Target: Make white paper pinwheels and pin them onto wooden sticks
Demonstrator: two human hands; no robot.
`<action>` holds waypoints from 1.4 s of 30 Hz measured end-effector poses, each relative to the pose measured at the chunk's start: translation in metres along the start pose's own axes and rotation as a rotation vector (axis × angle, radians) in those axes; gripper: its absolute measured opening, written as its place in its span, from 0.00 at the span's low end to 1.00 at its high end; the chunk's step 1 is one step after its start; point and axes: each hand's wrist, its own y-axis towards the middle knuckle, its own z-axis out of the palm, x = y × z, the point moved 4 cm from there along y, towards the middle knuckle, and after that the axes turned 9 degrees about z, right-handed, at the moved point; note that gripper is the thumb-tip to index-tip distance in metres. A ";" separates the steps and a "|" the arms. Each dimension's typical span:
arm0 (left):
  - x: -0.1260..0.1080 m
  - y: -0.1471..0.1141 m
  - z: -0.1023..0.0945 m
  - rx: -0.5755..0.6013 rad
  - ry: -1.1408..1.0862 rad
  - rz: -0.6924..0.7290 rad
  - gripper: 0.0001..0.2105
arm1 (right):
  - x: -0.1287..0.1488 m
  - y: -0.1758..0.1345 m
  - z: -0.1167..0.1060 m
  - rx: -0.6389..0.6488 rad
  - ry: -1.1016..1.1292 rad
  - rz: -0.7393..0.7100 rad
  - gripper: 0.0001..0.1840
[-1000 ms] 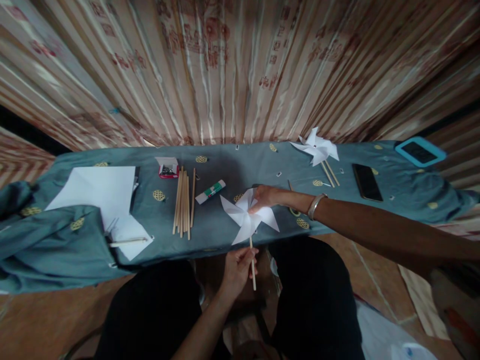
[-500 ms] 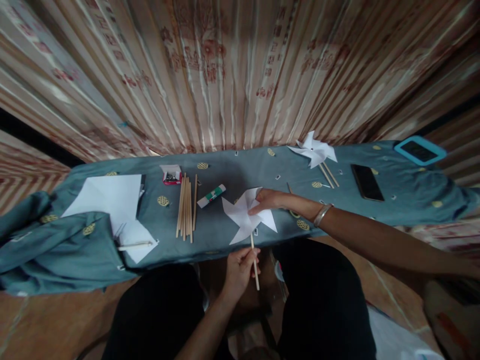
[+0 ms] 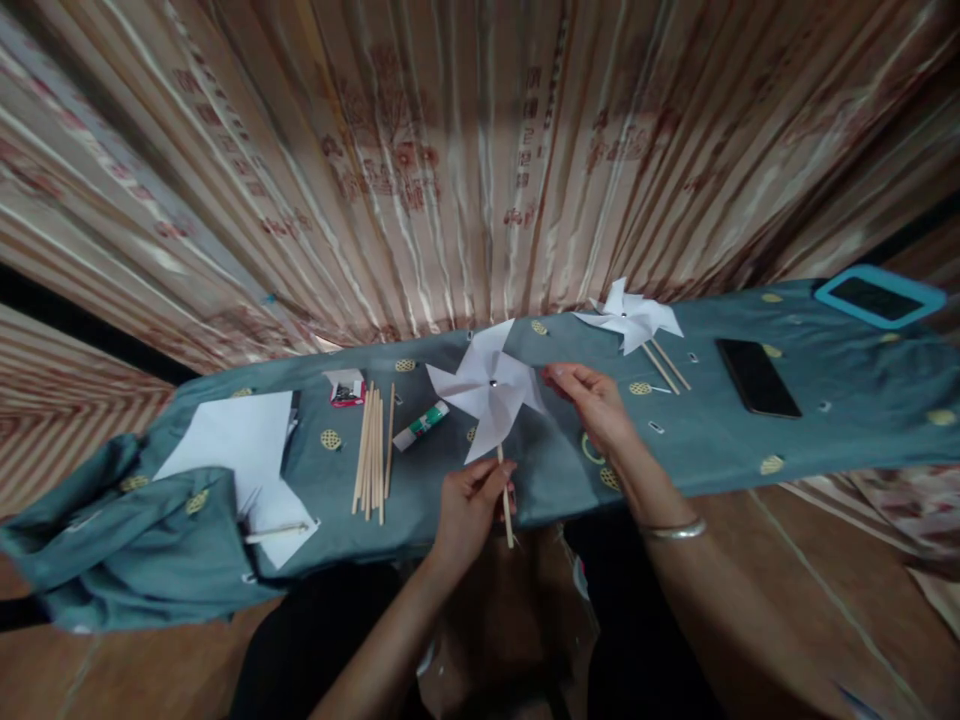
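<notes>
A white paper pinwheel point(image 3: 487, 395) with a round fastener at its centre stands on a thin wooden stick point(image 3: 507, 520). My left hand point(image 3: 469, 505) is closed around that stick just below the blades, at the table's front edge. My right hand point(image 3: 592, 400) is beside the right-hand blade, its fingers curled and its fingertips drawn together. Whether those fingertips touch the paper I cannot tell. Left of the pinwheel lie a green and white glue stick point(image 3: 421, 426) and a bundle of wooden sticks point(image 3: 369, 455).
More white pinwheels point(image 3: 630, 318) lie at the back right, near a black phone point(image 3: 757, 378) and a blue-framed device point(image 3: 879, 298). A small red box point(image 3: 347, 390) of metal pieces and white paper sheets point(image 3: 232, 430) are on the left. A pleated curtain point(image 3: 480, 180) hangs behind the cloth-covered table.
My right hand has come off the pinwheel's centre and moved right, uncovering the fastener. The pinwheel now stands a little higher in view, still on the stick in my left hand.
</notes>
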 end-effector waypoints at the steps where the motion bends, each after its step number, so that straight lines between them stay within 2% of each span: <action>1: -0.006 0.009 0.001 0.002 0.012 0.025 0.19 | 0.000 0.002 0.000 -0.030 0.041 -0.021 0.25; 4: -0.017 0.032 0.006 0.036 0.040 0.072 0.17 | -0.004 0.008 0.001 -0.076 0.097 -0.023 0.25; 8: -0.013 0.052 0.012 0.033 0.037 0.053 0.16 | -0.006 0.019 -0.001 -0.096 0.093 -0.033 0.24; 13: 0.002 0.062 0.016 0.017 0.028 0.031 0.17 | -0.002 0.030 -0.012 -0.136 0.074 -0.077 0.22; 19: 0.005 0.066 0.009 -0.050 0.148 0.160 0.13 | -0.014 0.016 -0.018 -0.112 0.114 0.016 0.21; 21: 0.003 0.067 0.008 -0.064 0.149 0.196 0.12 | -0.020 0.006 -0.011 -0.022 0.059 0.073 0.20; 26: -0.004 0.071 0.004 -0.094 0.156 0.227 0.11 | -0.028 -0.022 0.028 0.494 -0.189 0.179 0.17; 28: -0.006 0.072 0.002 -0.109 0.185 0.224 0.11 | -0.031 -0.029 0.039 0.604 -0.228 0.209 0.14; 31: -0.007 0.072 -0.001 -0.122 0.178 0.218 0.11 | -0.034 -0.030 0.047 0.638 -0.271 0.218 0.10; 37: -0.002 0.069 -0.005 -0.131 0.039 0.183 0.13 | -0.039 -0.024 0.050 0.588 -0.253 0.131 0.13; 42: 0.001 0.070 -0.012 -0.140 0.082 0.204 0.09 | -0.037 -0.025 0.052 0.582 -0.253 0.112 0.14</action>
